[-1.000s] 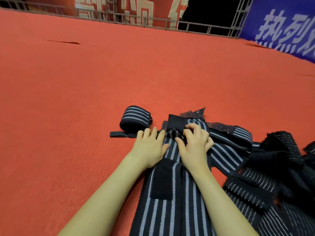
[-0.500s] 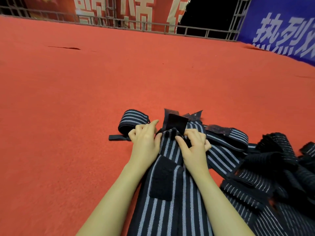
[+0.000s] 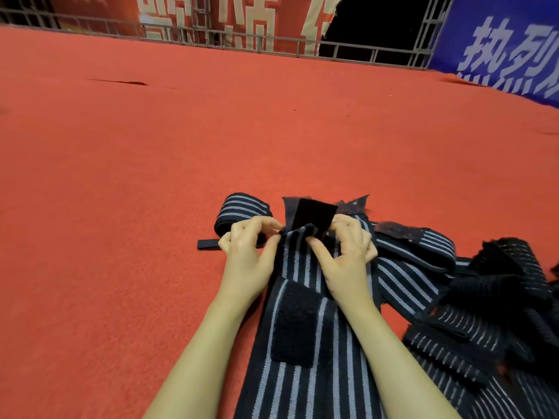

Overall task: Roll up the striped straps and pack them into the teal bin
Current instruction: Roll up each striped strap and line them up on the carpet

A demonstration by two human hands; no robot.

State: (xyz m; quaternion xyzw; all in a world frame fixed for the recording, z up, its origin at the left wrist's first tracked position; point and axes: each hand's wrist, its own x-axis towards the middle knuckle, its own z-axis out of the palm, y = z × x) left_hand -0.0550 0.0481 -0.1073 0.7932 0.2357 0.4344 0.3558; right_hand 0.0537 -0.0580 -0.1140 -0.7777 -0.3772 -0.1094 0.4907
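Red carpet floor [image 3: 127,182] runs to a metal railing [image 3: 272,45] and red and blue banners at 12 o'clock. At 6 o'clock, left hand [image 3: 246,252] and right hand [image 3: 348,255] pinch the folded far end of a striped strap [image 3: 305,385]; a rolled strap [image 3: 242,211] lies at 11 o'clock of the hands, a loose pile [image 3: 484,297] at 3 o'clock.

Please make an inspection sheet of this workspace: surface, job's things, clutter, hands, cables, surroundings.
Surface: red carpet, one dark mark far left.
Job's things: flat strap lies between the forearms, its far end being rolled; rolled strap beside the left hand; loose pile on the right. Teal bin: nothing seen.
Clutter: nothing seen.
Hands: left hand and right hand each pinch the flat strap's far end.
Cables: nothing seen.
Surroundings: metal railing, red banner, blue banner.
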